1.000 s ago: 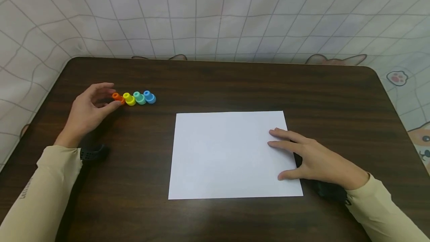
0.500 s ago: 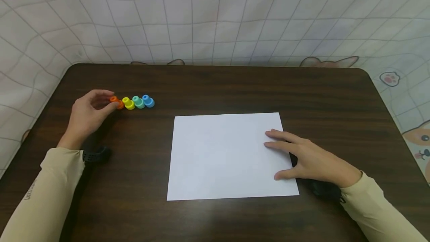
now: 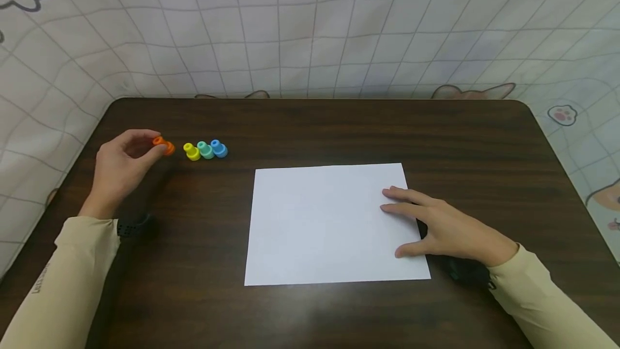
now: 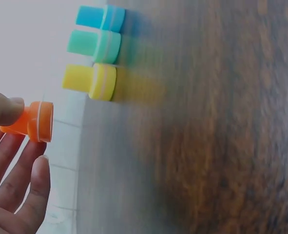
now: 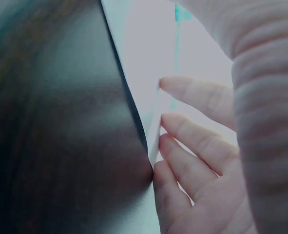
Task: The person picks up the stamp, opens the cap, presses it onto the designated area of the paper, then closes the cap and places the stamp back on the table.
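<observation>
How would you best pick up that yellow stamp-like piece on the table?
Pinch the yellow piece by its narrow stem, coming from above. It stands on its wide base with the stem up, and the teal piece touches one side, so the top is probably the freest approach. The left hand pinches the orange piece the same way.

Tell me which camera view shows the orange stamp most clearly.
The left wrist view: the orange stamp fills a large area, pinched in the fingers of the left hand, apart from the yellow one. The head view shows it small at the fingertips. The right wrist view does not show it.
</observation>
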### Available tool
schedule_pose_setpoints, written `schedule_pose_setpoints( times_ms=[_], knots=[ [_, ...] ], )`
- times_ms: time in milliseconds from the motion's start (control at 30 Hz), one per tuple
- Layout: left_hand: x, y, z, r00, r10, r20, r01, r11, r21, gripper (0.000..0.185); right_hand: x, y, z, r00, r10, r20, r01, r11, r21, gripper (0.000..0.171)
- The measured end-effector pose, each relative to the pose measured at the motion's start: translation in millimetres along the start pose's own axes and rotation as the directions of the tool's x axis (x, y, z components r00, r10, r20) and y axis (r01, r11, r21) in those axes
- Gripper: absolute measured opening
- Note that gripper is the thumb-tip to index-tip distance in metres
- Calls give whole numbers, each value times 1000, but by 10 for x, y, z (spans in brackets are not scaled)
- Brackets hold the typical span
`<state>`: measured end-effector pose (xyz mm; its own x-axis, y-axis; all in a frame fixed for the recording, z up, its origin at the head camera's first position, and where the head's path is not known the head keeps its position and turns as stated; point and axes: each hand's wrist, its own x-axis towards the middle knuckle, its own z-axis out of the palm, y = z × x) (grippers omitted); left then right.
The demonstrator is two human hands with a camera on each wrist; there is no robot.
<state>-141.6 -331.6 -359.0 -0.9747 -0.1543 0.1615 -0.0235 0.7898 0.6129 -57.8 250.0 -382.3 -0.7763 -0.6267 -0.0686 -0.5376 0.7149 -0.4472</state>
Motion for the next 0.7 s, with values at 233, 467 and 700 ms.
schedule_pose_setpoints(
  times_ms=[233,467,700],
  knots=[
    [-12,118,5,1000,13,-17,-14,998,-66,44,-2,3,1,1000,10,9,-10,1000,12,81],
    [-42,264,56,999,32,-42,-38,988,-152,40,-3,8,-2,1000,3,8,-3,1000,5,80],
    [-91,405,131,993,91,-71,-105,968,-230,36,-13,4,-3,1000,-4,8,4,1000,2,80]
  ],
)
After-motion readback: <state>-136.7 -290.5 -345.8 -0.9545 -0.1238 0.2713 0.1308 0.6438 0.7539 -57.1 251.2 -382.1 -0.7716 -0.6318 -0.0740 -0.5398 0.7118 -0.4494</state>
